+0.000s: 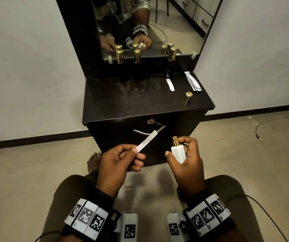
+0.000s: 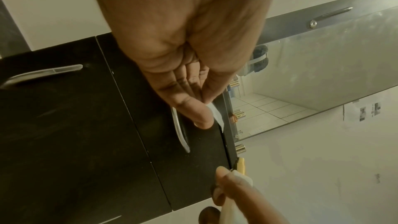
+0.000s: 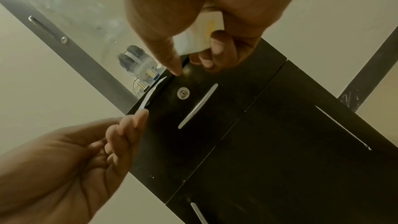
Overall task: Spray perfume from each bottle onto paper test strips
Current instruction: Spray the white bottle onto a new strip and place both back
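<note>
My left hand pinches the near end of a white paper test strip, which slants up to the right in front of the drawer. My right hand grips a white perfume bottle with a bare gold spray nozzle, upright, a short way right of the strip. Its index finger is curled near the nozzle. The left wrist view shows the strip between thumb and finger. The bottle sits in my palm in the right wrist view. A loose gold cap lies on the dresser top.
A black dresser with a mirror stands ahead. Three dark bottles with gold caps line its back edge. One used strip and a stack of strips lie at the right. A drawer handle sits behind the strip.
</note>
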